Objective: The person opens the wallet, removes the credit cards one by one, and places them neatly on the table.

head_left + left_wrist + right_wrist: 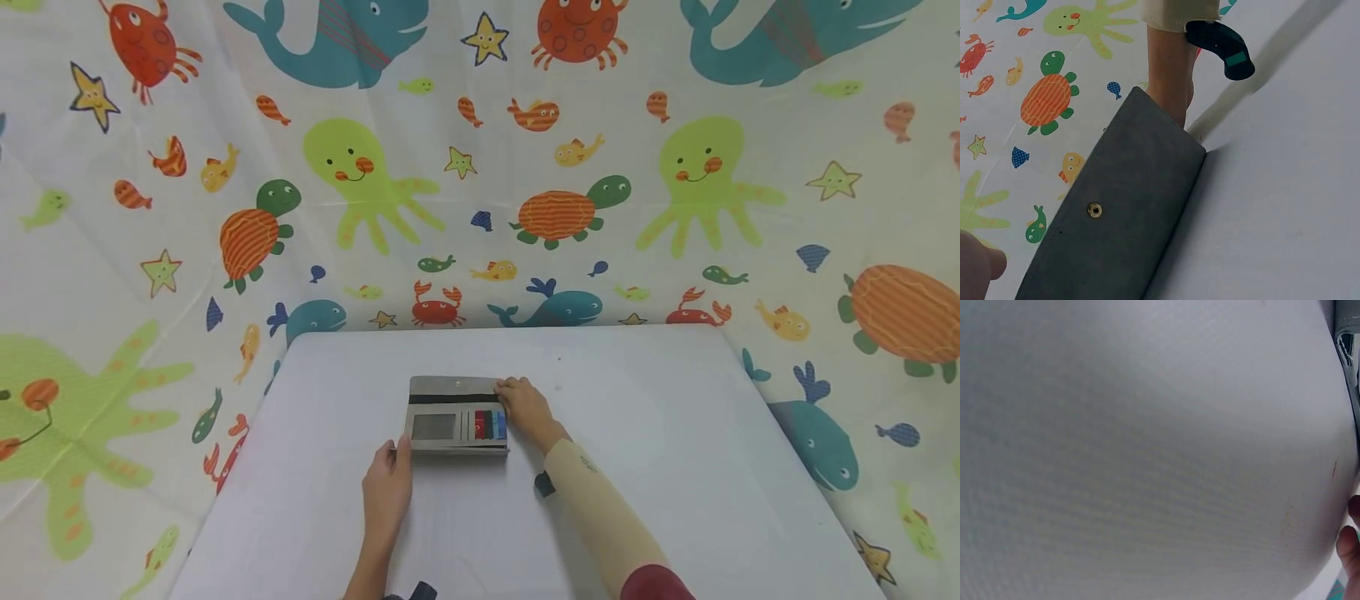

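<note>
A grey wallet (455, 386) stands unfolded near the middle of the white table, its inside facing the head camera. Red and blue cards (490, 425) show in its right-hand slots, beside a clear window pocket (433, 427). My left hand (387, 487) grips the lower left edge, thumb on the near side. At the upper right corner, my right hand (527, 410) pinches the flap. The left wrist view shows the wallet's plain outer face (1116, 187) with a brass snap (1095, 210). Only a sliver of the wallet (1349, 322) and some fingertips (1349, 544) enter the right wrist view.
The white table (300, 500) spreads around the wallet on all sides. Behind and beside it hangs a cloth (465, 225) printed with sea animals. A dark strap device (544, 483) sits on the right wrist, by a beige sleeve (600, 508).
</note>
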### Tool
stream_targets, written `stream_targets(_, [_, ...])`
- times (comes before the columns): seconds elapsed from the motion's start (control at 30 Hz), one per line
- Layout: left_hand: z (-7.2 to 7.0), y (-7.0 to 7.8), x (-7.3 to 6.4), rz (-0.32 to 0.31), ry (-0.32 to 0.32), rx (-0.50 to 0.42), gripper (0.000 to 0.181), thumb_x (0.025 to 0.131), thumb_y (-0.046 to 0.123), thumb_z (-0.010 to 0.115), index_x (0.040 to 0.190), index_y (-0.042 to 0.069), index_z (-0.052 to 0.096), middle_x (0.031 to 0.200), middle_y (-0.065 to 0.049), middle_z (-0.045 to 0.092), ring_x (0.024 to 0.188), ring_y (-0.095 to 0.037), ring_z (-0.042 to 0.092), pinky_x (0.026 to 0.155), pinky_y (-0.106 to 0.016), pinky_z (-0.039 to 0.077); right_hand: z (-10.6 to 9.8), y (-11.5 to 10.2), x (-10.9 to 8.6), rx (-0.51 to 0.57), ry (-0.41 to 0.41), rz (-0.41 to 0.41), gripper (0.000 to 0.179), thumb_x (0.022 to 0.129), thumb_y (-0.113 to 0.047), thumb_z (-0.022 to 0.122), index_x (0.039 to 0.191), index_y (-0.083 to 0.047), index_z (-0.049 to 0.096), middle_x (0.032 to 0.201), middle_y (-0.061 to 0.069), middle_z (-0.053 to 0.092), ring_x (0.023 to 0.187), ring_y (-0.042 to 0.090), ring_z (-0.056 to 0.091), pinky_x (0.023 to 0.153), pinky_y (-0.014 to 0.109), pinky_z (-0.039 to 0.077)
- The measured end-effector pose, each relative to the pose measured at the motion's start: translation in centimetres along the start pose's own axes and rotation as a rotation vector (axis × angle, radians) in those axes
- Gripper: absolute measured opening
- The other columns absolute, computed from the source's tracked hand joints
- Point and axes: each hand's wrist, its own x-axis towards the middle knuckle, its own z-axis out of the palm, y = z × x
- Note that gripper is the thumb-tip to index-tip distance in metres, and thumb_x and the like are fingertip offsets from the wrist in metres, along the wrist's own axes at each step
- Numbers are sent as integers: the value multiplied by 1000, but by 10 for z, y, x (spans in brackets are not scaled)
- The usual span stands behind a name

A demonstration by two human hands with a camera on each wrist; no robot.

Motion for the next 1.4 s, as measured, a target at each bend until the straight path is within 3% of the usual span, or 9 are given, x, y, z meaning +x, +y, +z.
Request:
stream_targets(0.43, [-5,-11,-12,9,46,137,60,103,44,51,134,-7,58,130,-29,64,119,-46,62,98,-56,52,-2,-1,-2,-19,0,0,36,104,-22,56,138,-12,61,135,3,65,106,20,59,101,34,53])
stream_targets(0.6, [-4,-14,-13,11,27,167,61,100,43,56,133,-8,58,132,-30,61,129,-48,54,107,-59,45,-4,-2,0,-7,2,-11,36,104,-21,55,138,-11,61,138,3,64,109,21,59,104,35,51])
stream_targets(0.87, [5,-24,-15,-10,1,277,64,96,41,62,136,-9,54,137,-31,57,131,-49,51,109,-60,43,-3,-3,4,-22,-13,15,39,104,-24,54,141,-13,58,141,2,62,113,22,58,105,35,51])
stream_targets(1.0, [12,-30,-19,54,16,339,66,93,38,67,133,-12,54,133,-34,59,126,-50,56,105,-59,47,-3,-3,3,-29,-20,15,39,104,-24,54,142,-13,57,143,2,61,112,22,57,104,35,51])
stream_targets(1.1, [16,-33,-22,77,14,398,70,91,38,70,133,-15,52,135,-37,55,127,-53,54,105,-60,45,-5,-3,2,-11,-44,14,40,105,-24,53,143,-13,56,145,2,59,112,22,55,103,37,51])
stream_targets(1.4, [25,-35,-33,25,-45,480,91,90,47,70,144,-18,37,152,-39,33,140,-58,32,112,-66,32,-4,-2,-3,-1,-96,18,42,106,-27,51,146,-15,53,149,2,54,118,23,52,105,41,49])
